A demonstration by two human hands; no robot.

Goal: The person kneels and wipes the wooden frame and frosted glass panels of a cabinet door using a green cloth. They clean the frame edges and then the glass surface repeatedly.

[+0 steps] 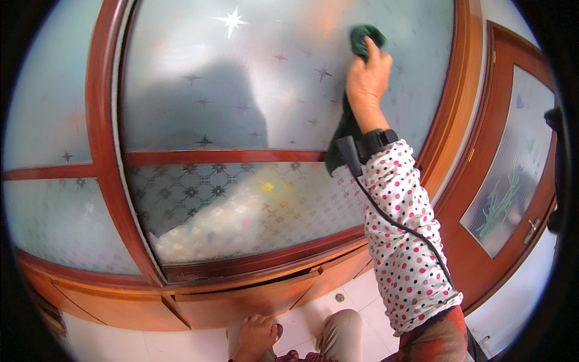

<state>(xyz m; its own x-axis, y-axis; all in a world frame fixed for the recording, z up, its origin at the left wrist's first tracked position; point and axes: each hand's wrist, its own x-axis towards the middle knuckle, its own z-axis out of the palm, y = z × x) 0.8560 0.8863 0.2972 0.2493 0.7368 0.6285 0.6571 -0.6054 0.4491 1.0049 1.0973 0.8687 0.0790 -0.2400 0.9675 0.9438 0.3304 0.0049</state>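
Note:
A bunched dark green cloth (367, 38) is pressed by my right hand (370, 79) against the upper right of a frosted glass pane (289, 77) with a star pattern. The cloth's loose end hangs down behind the wrist, past the red-brown crossbar. A black wrist device with a cable (407, 228) sits at the edge of my polka-dot sleeve cover (402, 217). My left hand (258, 334) rests low at the bottom of the view, on or over my leg, its fingers bent; no object shows in it.
Below the crossbar (226, 157) lies a flower-patterned frosted pane (271, 203). Wooden cabinet fronts (244, 301) run beneath the window frame. A wooden door (479, 190) with a glass panel and handle stands at the right. White floor tiles (312, 319) and a round drain (339, 297) show below.

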